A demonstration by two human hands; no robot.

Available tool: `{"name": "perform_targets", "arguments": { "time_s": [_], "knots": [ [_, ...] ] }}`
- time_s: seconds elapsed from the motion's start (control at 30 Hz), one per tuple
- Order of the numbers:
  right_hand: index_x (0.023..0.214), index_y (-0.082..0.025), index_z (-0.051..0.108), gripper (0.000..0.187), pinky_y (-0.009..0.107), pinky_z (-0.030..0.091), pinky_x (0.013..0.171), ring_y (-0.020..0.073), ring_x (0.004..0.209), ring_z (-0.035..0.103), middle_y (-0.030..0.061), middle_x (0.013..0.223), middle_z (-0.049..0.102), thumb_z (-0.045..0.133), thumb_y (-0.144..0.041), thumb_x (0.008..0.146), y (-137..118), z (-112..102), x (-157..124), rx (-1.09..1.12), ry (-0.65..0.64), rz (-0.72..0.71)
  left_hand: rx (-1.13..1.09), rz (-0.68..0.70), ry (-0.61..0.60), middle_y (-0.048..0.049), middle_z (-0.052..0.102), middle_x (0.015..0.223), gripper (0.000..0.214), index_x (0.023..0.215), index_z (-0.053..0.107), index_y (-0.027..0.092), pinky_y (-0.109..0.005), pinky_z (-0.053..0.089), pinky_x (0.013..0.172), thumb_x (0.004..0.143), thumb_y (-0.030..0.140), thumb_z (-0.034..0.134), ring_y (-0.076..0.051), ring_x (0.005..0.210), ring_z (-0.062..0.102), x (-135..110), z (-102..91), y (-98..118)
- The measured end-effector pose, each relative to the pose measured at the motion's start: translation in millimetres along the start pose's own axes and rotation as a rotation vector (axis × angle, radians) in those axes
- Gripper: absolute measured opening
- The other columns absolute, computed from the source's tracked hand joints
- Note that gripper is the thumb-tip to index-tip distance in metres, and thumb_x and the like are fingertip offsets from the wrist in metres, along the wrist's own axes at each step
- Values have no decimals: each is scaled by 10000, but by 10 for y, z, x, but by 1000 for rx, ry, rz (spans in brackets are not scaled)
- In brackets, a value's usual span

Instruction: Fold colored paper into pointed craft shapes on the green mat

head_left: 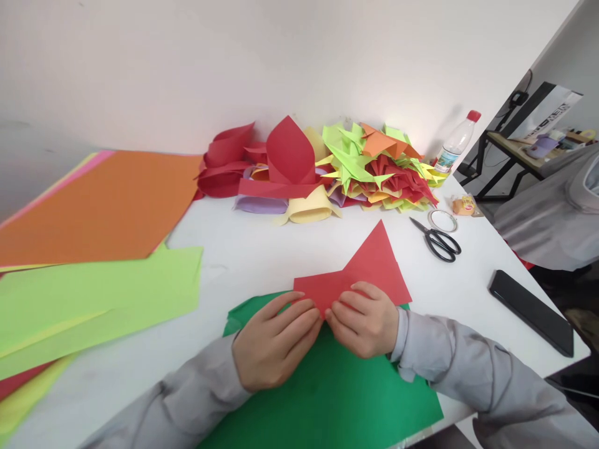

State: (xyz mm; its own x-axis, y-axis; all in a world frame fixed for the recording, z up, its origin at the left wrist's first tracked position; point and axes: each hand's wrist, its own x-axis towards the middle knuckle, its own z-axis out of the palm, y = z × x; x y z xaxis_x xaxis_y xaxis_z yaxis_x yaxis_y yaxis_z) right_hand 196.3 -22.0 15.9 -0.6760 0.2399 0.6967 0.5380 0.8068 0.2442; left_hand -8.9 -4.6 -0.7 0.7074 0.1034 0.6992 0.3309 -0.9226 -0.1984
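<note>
A folded sheet of red paper [369, 268] lies low over a green sheet [318, 393] at the front of the table. It has a pointed triangular part at the right and a straight strip at the left. My left hand [281, 340] grips its lower left edge with the fingers bent over it. Close beside it, my right hand [365, 319] pinches the lower edge, fingers curled. The fingertips of both hands almost meet at the middle of that edge. The thumbs are mostly hidden.
Folded paper shapes [290, 156] and a heap of pointed paper pieces [374, 165] stand along the wall. Orange [107, 206] and light green sheets [154, 280] lie left. Scissors [437, 240], a tape roll [442, 221], a bottle [456, 146] and a black phone [531, 312] are right. Another person's sleeve [552, 206] shows beyond.
</note>
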Motion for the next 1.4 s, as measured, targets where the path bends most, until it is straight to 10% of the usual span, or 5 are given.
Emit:
{"name": "perform_targets", "arguments": {
  "time_s": [1.4],
  "knots": [
    [728,-171,604,154,313,403,714,126,695,541,-5,663,618,562,-145,874,211,17,-149,-108,-62,72,50,-50,-73,-27,750,878,217,988,642,123,-424,507,804,804,8,625,-219,850,653,-73,-162,-202]
  ]
}}
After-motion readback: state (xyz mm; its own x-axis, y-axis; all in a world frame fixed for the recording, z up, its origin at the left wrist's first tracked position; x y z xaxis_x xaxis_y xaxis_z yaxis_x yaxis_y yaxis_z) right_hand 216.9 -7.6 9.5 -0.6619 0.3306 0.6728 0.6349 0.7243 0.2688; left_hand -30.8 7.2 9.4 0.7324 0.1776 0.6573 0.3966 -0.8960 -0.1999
